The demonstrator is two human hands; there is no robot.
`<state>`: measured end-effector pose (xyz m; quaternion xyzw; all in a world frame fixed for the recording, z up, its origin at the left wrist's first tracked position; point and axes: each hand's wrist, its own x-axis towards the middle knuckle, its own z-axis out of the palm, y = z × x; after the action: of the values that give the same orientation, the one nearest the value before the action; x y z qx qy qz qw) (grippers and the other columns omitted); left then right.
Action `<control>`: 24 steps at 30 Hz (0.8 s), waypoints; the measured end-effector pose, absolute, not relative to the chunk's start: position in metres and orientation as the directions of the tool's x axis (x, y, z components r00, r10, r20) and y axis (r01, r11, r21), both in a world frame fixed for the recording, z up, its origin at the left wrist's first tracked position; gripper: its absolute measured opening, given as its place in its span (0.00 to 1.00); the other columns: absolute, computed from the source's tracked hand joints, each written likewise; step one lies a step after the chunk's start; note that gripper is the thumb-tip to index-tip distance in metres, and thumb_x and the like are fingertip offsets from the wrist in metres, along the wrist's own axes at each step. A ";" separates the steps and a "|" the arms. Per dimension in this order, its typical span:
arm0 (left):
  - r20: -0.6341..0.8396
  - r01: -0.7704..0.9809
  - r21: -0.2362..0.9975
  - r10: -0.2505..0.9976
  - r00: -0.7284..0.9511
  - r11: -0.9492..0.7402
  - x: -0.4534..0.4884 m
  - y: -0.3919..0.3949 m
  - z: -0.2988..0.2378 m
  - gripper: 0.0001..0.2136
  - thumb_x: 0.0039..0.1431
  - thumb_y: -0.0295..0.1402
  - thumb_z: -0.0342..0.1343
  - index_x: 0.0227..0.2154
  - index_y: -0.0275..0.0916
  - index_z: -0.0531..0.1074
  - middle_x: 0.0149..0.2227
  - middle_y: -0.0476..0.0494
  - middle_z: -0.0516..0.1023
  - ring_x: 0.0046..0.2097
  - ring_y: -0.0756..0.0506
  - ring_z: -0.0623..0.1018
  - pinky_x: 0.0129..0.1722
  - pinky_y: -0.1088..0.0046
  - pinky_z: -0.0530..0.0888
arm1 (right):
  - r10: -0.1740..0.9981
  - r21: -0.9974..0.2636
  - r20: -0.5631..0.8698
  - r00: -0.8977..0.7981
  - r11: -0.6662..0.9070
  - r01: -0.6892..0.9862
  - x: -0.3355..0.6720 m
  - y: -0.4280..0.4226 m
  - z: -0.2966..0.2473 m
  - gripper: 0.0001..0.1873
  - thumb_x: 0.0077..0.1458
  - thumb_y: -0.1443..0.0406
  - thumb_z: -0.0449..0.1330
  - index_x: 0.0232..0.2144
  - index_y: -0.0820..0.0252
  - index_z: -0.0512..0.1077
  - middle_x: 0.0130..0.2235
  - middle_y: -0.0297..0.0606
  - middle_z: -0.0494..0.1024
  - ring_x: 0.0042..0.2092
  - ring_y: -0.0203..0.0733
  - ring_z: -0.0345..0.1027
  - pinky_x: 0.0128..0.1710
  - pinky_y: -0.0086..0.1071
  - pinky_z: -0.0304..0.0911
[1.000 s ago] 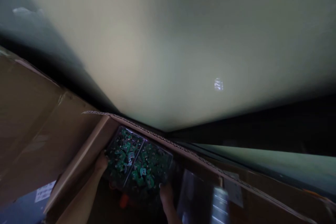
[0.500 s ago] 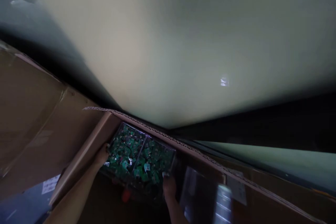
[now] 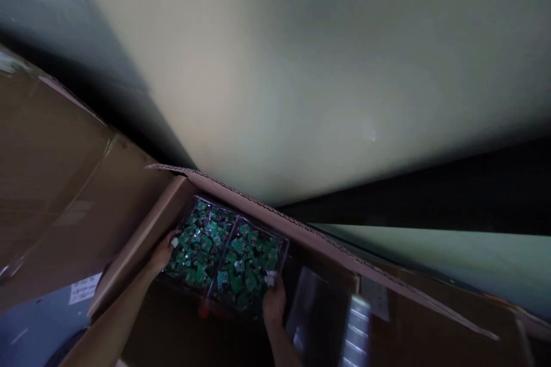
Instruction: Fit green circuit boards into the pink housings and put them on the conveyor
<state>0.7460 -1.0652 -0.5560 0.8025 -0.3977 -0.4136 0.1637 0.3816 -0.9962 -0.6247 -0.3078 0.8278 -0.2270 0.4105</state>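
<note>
Inside an open cardboard box [image 3: 258, 210] is a clear plastic tray [image 3: 224, 258] with two compartments. Small green circuit boards [image 3: 200, 243] fill both of them in loose heaps. My left hand [image 3: 162, 253] is closed on the tray's left edge, and my right hand [image 3: 274, 300] grips its right edge. Something white covers a fingertip on each hand. The tray lies against the box's far wall, slightly tilted in view. Its underside is hidden in shadow. A small red spot [image 3: 204, 307] shows near the tray's front edge.
Clear plastic packaging [image 3: 314, 304] and a ribbed shiny strip [image 3: 356, 332] lie to the right in the box. Another cardboard carton [image 3: 55, 183] stands at left. A pale wall [image 3: 301, 69] rises behind. A paper label [image 3: 84, 289] is at lower left.
The view has shifted slightly, and the picture is sharper. Both hands stay on the tray, which keeps nearly the same place against the box's far wall.
</note>
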 end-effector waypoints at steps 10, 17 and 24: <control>-0.567 -0.516 0.543 -0.743 0.356 -0.662 0.751 -1.068 -0.565 0.15 0.61 0.34 0.55 0.50 0.37 0.69 0.54 0.39 0.73 0.54 0.39 0.73 0.54 0.49 0.69 | -0.778 -0.698 -0.452 -0.437 0.613 -0.369 0.402 -0.977 -0.601 0.14 0.62 0.62 0.57 0.48 0.61 0.69 0.52 0.41 0.72 0.53 0.45 0.68 0.54 0.47 0.63; -0.560 -0.527 0.547 -0.753 0.347 -0.650 0.754 -1.067 -0.567 0.16 0.62 0.34 0.54 0.52 0.38 0.69 0.57 0.38 0.71 0.59 0.38 0.70 0.57 0.47 0.66 | -0.725 -0.618 -0.527 -0.444 0.685 -0.385 0.390 -0.994 -0.621 0.14 0.61 0.62 0.58 0.48 0.60 0.69 0.52 0.41 0.72 0.53 0.46 0.68 0.53 0.47 0.65; -0.562 -0.539 0.558 -0.765 0.313 -0.631 0.753 -1.073 -0.575 0.16 0.62 0.34 0.54 0.51 0.37 0.69 0.55 0.39 0.73 0.57 0.38 0.72 0.56 0.48 0.67 | -0.697 -0.563 -0.628 -0.346 0.714 -0.416 0.384 -1.001 -0.648 0.12 0.61 0.61 0.58 0.44 0.61 0.71 0.44 0.38 0.76 0.42 0.39 0.73 0.42 0.38 0.71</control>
<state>0.7533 -1.0733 -0.5749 0.7991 -0.4081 -0.4204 0.1345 0.3840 -1.0010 -0.6481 -0.3454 0.8059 -0.1543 0.4555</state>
